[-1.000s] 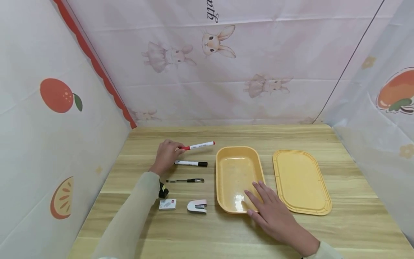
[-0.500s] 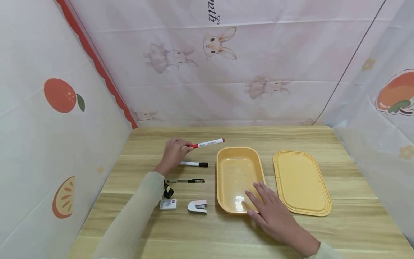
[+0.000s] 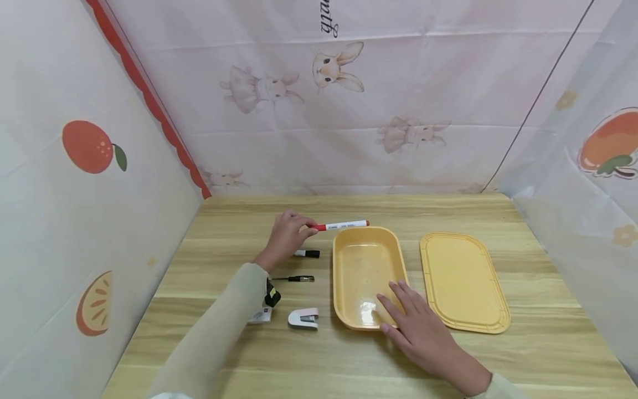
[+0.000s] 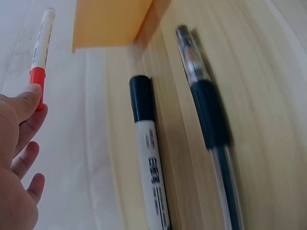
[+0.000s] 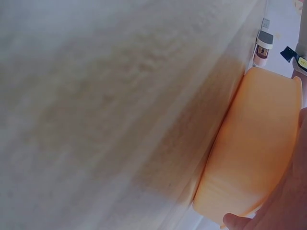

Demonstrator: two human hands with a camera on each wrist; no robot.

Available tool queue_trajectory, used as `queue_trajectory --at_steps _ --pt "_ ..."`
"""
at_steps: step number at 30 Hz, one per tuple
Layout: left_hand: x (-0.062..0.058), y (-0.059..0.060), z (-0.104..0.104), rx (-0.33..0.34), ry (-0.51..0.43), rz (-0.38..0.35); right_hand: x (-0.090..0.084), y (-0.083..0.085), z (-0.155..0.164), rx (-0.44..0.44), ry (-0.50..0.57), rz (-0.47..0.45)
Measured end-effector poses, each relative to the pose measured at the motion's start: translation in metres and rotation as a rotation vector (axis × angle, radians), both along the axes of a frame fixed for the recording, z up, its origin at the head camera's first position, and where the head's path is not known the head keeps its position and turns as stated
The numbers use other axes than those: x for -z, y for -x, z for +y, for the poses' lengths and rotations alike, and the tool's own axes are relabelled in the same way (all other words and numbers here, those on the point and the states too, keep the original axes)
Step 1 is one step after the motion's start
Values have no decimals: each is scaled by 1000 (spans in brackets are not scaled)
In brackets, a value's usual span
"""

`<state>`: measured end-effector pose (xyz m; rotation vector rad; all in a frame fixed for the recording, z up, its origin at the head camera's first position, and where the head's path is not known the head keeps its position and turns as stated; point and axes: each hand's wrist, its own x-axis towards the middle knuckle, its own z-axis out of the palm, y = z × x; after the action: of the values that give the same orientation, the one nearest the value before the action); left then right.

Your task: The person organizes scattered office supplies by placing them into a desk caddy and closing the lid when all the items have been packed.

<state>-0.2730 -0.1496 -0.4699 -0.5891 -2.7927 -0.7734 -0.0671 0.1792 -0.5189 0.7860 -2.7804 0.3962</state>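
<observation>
Head view, nearest first: the right hand lies flat with straight fingers over the near right corner of the open box, pressing on its rim and gripping nothing. It sits where it sat a second ago, and the box has not shifted under it.

Just left of the box, on the table, lie a small stapler and, partly hidden by the left sleeve, a little staple packet. Beyond them a black pen and then a black marker lie across the table, both untouched.

Farther back, the left hand pinches the red marker by its red cap end, fingers curled round it. This is what has changed: over the last second the hand has carried the marker rightward from the far left of the row, and its white end now reaches over the far left corner of the box, clear of the table. By my reading, the marker is on its way into the box while the other hand steadies it.

The left wrist view shows the thumb on the red cap.

To the right of the box, the lid lies flat.
</observation>
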Motion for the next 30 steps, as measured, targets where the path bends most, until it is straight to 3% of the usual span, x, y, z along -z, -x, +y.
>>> queue_trajectory --at_steps 19,25,30 --pt "-1 -11 31 128 109 45 -1 2 0 -9 24 -22" --pt "5 -10 37 147 139 92 -1 1 0 -2 18 -31" --pt "6 -11 43 157 154 87 -1 1 0 -1 19 -41"
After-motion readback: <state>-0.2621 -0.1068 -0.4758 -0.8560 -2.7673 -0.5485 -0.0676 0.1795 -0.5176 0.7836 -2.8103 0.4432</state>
